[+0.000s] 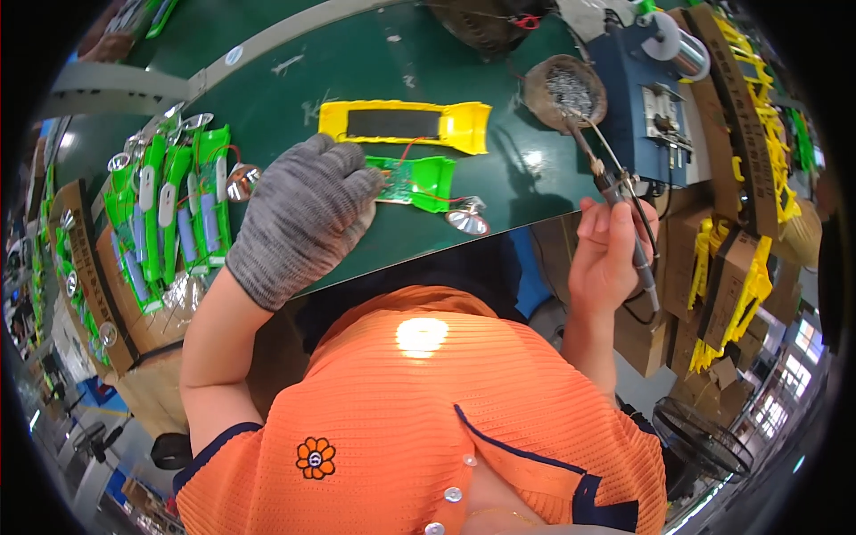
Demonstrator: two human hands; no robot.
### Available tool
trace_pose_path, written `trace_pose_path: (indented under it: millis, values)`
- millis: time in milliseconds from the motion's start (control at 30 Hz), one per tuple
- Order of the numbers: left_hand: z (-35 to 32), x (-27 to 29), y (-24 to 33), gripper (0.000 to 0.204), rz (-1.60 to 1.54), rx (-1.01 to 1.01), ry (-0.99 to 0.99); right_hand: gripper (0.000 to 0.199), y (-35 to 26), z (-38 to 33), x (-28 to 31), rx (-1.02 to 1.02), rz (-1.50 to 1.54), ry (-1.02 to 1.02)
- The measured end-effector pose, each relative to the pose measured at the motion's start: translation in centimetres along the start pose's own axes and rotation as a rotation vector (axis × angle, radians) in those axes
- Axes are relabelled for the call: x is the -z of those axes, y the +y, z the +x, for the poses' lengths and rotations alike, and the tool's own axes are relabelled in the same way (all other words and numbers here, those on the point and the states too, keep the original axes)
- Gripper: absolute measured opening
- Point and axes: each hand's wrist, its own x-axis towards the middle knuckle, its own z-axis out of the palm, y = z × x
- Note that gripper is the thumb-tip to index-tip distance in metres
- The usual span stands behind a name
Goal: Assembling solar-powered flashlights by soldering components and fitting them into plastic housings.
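Observation:
My left hand (308, 218), in a grey knitted glove, is closed over the left end of a green plastic housing (434, 171) and covers much of it. A small circuit board (399, 183) sits in this housing. Thin red wires run from the board to a shiny reflector cup (467, 217) beside the table edge and up to a yellow housing with a dark panel (393, 123), lying just beyond. Bare and raised, my right hand (611, 245) grips a soldering iron (610, 190) by its handle. The iron's front end points at a round bowl of metal shavings (571, 91).
Several green housings with blue cells and reflectors (165, 205) are bunched at the left. A blue-grey soldering machine (629, 107) with a solder wire spool (675, 46) stands at the right. Boxes of yellow parts (733, 276) and a fan (700, 437) are farther right.

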Motion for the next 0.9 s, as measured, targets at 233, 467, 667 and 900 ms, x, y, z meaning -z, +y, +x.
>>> trace_pose_path:
  millis: [233, 467, 667, 900]
  values:
    - [2.2, 2.1, -0.8, 0.019, -0.101, 0.023, 0.179, 0.044, 0.3, 2.2, -1.4, -0.107, 0.25, 0.069]
    - [6.7, 0.7, -3.1, 0.039, 0.158, 0.097, -0.224, 0.04, 2.0, 4.3, -3.7, -0.069, 0.196, 0.152]
    - [6.4, 2.5, -2.5, 0.045, 0.201, -0.034, -0.412, 0.031, 3.7, 4.0, -5.7, 0.023, 0.007, 0.236]
    - [-0.6, 0.9, -1.6, 0.082, 0.099, -0.117, -0.32, 0.05, 3.2, 3.7, -6.3, -0.245, 0.494, 0.192]
